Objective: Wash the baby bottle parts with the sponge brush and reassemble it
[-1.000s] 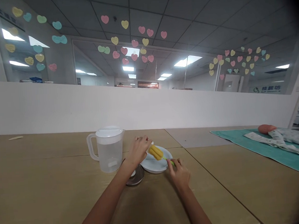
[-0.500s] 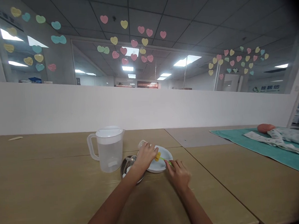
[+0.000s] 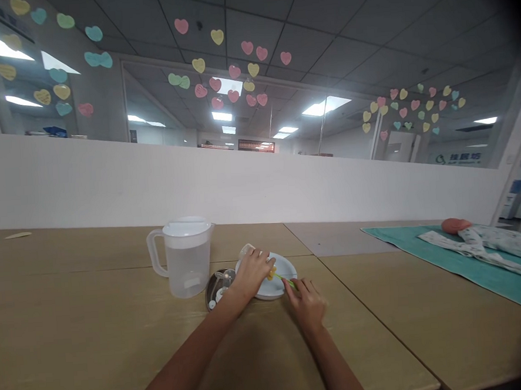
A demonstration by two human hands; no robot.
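Note:
My left hand [image 3: 253, 272] grips a small clear bottle [image 3: 246, 252], lying tilted over a white plate [image 3: 287, 268]. In my right hand [image 3: 306, 299] is the thin green handle of a bottle brush [image 3: 286, 280]. The brush's yellow sponge head [image 3: 271, 272] is pushed almost wholly into the bottle's mouth, only a small yellow tip showing beside my left fingers. Both hands are just above the plate, close together.
A clear plastic pitcher [image 3: 185, 257] with water stands left of the plate. A metal dish [image 3: 215, 287] with small white parts lies between pitcher and plate. At the right lie a teal mat [image 3: 426, 246], patterned baby clothes [image 3: 493, 243] and an orange-pink object [image 3: 455, 225]. A white partition runs behind the wooden table [image 3: 83, 323].
The yellow sponge head, fully out one second ago, has been pushed into the bottle. Both hands have lowered slightly toward the plate. The camera has tilted a little.

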